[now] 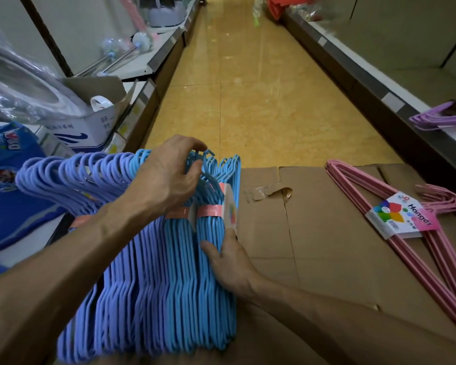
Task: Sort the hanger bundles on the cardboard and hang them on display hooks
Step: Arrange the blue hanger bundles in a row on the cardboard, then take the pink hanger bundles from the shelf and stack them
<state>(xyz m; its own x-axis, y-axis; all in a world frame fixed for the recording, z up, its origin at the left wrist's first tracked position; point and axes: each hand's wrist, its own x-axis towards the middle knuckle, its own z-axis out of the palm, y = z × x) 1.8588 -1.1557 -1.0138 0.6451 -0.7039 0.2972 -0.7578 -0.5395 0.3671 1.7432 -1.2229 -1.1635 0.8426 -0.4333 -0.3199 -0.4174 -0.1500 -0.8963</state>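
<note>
Hands (169, 175) cover blue bundles' (208, 272) hooks, labels.

Both hands, left hand (166, 177) and right hand (231, 262), hold blue hanger bundles (195, 272) standing on cardboard (327, 246).

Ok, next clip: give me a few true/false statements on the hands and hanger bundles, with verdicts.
1. The left hand grips the hook ends of the light blue hanger bundles. True.
2. The right hand holds the pink hanger bundle. False: it rests on the light blue bundles; the pink one lies apart on the cardboard.
3. The periwinkle hanger bundles sit left of the light blue ones. True.
4. Purple hangers lie on the floor. False: they are on the right shelf.
</note>
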